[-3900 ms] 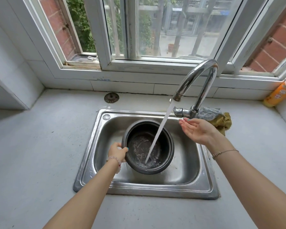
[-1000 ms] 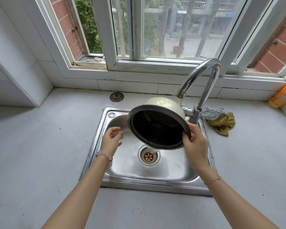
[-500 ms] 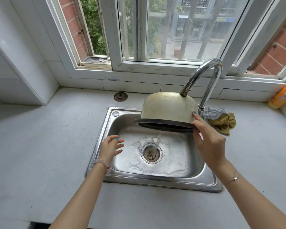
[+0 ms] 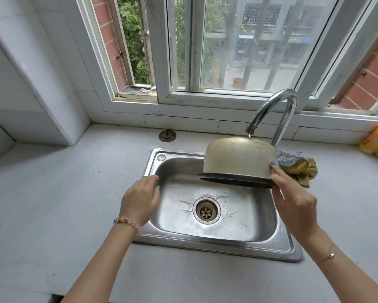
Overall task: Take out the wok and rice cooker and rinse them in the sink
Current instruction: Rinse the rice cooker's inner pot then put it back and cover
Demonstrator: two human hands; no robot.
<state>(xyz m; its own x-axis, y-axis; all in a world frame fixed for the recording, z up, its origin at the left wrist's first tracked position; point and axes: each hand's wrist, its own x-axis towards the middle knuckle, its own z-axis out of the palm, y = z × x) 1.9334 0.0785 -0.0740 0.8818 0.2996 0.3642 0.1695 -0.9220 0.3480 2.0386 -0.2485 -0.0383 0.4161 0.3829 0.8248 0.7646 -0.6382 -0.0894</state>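
Right hand: the right hand [image 4: 293, 206], centre right of the frame, grips the rice cooker pot [image 4: 238, 158] by its dark flared rim. One fingertip with teal polish is pressed on the pale outer wall, and the rest of the hand is curled round the rim's edge. A thin chain bracelet [image 4: 328, 255] sits on the wrist.
Left hand: the left hand [image 4: 140, 200], left of centre, holds nothing, its fingers loosely curled and close together. It hangs over the left rim of the sink [image 4: 205, 243]; whether the fingertips touch the metal cannot be told. A beaded bracelet [image 4: 127, 221] circles the wrist.
Rice cooker pot: upside down with its mouth facing the basin, held in the air over the back right part of the sink. Its rounded, stained gold bottom is just under the faucet's mouth.
Sink: a steel basin set into the table [image 4: 52, 204]. The drain [image 4: 206, 212] is uncovered at the centre, with thin wet streaks around it.
Faucet: the curved chrome faucet [image 4: 277, 106] rises behind the pot, with a drop at its mouth.
Cloths: a grey and yellow bundle of cloths [image 4: 301, 169] lies on the table just right of the pot.
Strainer: a round dark strainer [image 4: 167, 136] lies on the table behind the sink's back left corner.
Bottle: an orange bottle [image 4: 376, 138] leans at the far right edge.
Window: a white-framed window [image 4: 249, 40] fills the upper frame.
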